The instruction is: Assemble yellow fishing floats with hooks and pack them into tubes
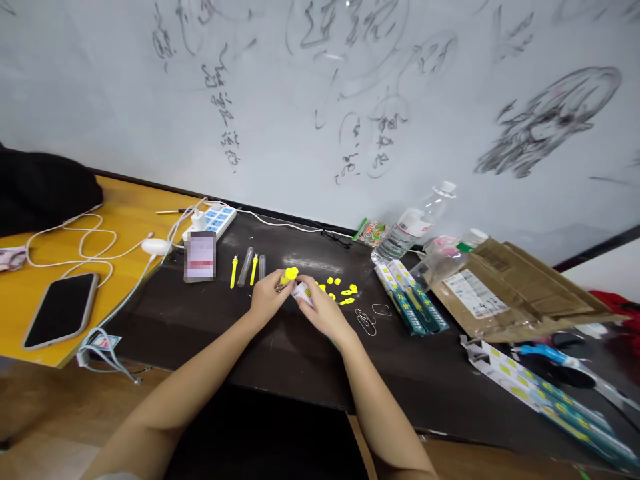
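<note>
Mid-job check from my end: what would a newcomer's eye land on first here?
Probably the bright yellow pieces scattered on the dark tabletop beside the right hand, along with the yellow-topped piece at the left hand. Next, likely the whiteboard behind, with black handwriting and a large sketch at upper right. Then perhaps the brown package at the picture's right.

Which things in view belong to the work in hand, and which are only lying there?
Likely work:
- held yellow piece
- held white piece
- loose yellow pieces
- yellow sticks
- clear tubes
- perhaps printed boxes

Probably just lying about:
- black-screened phone
- water bottle
- snack bag
- power strip
</note>
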Available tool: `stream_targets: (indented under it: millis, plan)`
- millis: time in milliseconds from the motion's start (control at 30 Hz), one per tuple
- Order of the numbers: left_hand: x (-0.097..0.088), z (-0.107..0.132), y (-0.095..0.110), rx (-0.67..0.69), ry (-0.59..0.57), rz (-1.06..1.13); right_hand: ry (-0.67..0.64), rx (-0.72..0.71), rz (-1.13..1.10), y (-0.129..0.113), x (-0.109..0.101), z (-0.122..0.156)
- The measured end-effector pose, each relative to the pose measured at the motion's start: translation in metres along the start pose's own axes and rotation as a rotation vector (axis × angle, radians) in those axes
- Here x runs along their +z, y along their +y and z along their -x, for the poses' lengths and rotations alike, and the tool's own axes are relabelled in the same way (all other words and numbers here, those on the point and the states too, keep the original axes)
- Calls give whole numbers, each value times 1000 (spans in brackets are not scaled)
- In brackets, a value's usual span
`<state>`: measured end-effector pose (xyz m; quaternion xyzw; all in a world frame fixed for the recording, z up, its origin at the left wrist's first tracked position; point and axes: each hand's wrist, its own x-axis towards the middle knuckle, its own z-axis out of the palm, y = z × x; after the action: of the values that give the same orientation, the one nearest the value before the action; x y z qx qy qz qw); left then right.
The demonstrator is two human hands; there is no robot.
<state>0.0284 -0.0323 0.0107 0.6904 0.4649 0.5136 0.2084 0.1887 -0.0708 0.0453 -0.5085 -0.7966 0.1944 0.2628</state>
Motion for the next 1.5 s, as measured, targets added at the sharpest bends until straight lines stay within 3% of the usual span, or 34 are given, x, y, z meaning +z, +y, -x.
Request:
stream_targets:
  millis: [167,300,533,633,900,1167,1300,1500]
  plan:
    - [2,-4,-6,-159,25,176,-6,0,64,-5,-5,1]
    - [4,-11,-11,-222,-109,387,8,61,68,-8,-4,1]
    - [3,-13,-11,-303,-339,495,105,154,156,-7,-4,1]
    - [3,-11,-9,-245,-443,484,135,185,208,-9,-3,1]
    - [-5,-12,-4,134,-493,228,160,212,306,-9,-12,8]
    - [-7,0,11,345,-723,8,-7,87,455,-3,-36,42]
    - [-1,8,17,395,-755,-9,-107,33,544,-4,-41,55]
    - [1,14,21,325,-744,-55,-155,-5,604,-3,-40,59]
